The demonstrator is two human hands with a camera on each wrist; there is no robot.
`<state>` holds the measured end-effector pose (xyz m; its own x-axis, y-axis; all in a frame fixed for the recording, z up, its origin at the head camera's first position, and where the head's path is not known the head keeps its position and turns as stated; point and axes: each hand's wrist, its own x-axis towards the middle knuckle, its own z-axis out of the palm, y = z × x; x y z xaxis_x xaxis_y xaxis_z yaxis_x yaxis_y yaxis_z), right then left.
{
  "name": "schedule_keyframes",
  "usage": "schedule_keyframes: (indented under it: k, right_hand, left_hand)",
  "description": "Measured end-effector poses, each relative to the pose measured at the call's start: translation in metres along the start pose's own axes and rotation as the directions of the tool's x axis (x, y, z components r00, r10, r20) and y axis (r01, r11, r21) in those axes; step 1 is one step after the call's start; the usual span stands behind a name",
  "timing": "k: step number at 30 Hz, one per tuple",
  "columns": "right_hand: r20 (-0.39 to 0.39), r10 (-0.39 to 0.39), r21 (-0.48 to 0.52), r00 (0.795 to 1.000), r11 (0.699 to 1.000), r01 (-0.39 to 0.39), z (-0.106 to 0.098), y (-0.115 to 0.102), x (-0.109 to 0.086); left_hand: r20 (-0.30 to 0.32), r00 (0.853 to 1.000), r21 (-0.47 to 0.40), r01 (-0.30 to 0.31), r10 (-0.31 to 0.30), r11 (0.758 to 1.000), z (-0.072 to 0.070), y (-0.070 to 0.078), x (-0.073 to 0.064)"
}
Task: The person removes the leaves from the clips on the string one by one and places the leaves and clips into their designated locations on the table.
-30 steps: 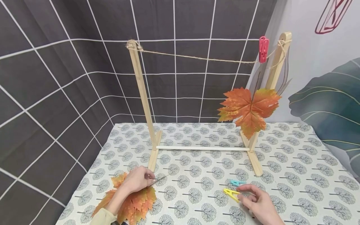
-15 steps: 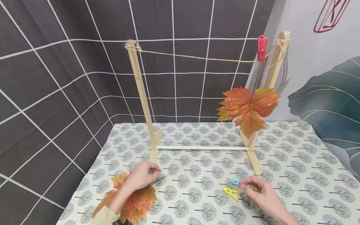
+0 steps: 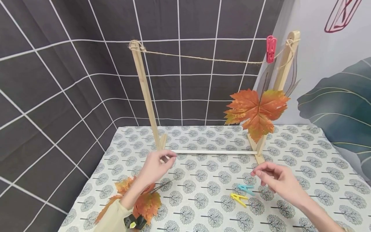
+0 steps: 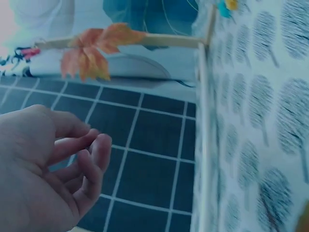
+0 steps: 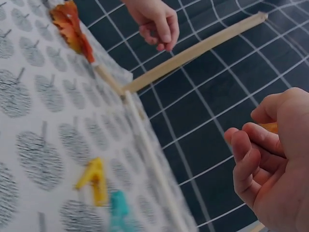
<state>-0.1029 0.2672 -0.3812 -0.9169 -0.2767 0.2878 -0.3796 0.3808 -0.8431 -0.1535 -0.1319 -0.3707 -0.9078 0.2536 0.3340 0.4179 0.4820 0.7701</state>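
My left hand hovers over the table near the foot of the rack's left post, fingers loosely bent and holding nothing. Below its forearm lie orange maple leaves with dark stems, partly covered by the sleeve. My right hand is raised at the right, also without anything between its loosely bent fingers. Close by on the cloth are a blue clothespin and a yellow clothespin. One orange maple leaf hangs below the right end of the twine, where a pink clothespin is clipped.
The wooden rack has a left post, a right post and a low white crossbar. Twine runs between the post tops. Tree-patterned cloth covers the table. A dark gridded curtain stands behind.
My left hand has risen from the leaf stems toward the left post. The right hand has let go of the blue clothespin and lifted up and away from both clothespins.
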Motion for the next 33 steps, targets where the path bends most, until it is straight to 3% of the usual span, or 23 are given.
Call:
schedule_keyframes:
  k: [6, 12, 22, 25, 33]
  right_hand:
    - [-0.012, -0.051, -0.066, 0.999, 0.997, 0.05, -0.015, -0.023, 0.013]
    - [-0.022, -0.119, -0.11, 0.993, 0.987, 0.116, -0.031, -0.041, 0.026]
    - [-0.026, -0.212, -0.101, 0.977, 0.973, 0.208, -0.056, -0.063, 0.045]
    - [-0.035, -0.202, -0.097, 0.979, 0.975, 0.197, -0.06, -0.071, 0.05]
    - [-0.072, -0.138, -0.151, 0.988, 0.981, 0.125, -0.069, -0.098, 0.061]
  left_hand:
    - [-0.097, 0.995, -0.12, -0.025, 0.014, 0.992, 0.008, 0.024, 0.014]
    - [-0.099, 0.995, -0.15, -0.029, 0.014, 0.988, 0.012, 0.038, 0.025]
    - [-0.109, 0.992, -0.166, -0.079, 0.061, 0.983, 0.016, 0.056, 0.045]
    - [-0.117, 0.991, -0.165, -0.091, 0.072, 0.982, 0.019, 0.062, 0.052]
    - [-0.091, 0.993, -0.297, -0.104, 0.08, 0.949, 0.027, 0.083, 0.073]
